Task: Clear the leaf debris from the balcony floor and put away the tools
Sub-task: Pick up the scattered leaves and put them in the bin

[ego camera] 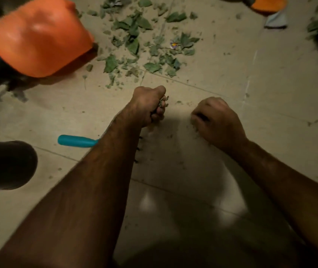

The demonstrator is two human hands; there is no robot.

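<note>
The beige tile floor (260, 89) carries an orange tub (38, 39). Just right of the tub, torn green leaf debris (135, 45) lies scattered, some crumbled fine. Below and right of the tub, the left hand (148, 105) grips leaf bits. The right hand (216, 120) is curled; I cannot tell whether it holds anything. A teal tool handle (75, 140) lies below the tub.

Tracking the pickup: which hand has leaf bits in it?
The left hand: crumpled green leaf scraps poke from its fist. The right hand, fingers curled, shows none clearly.
</note>
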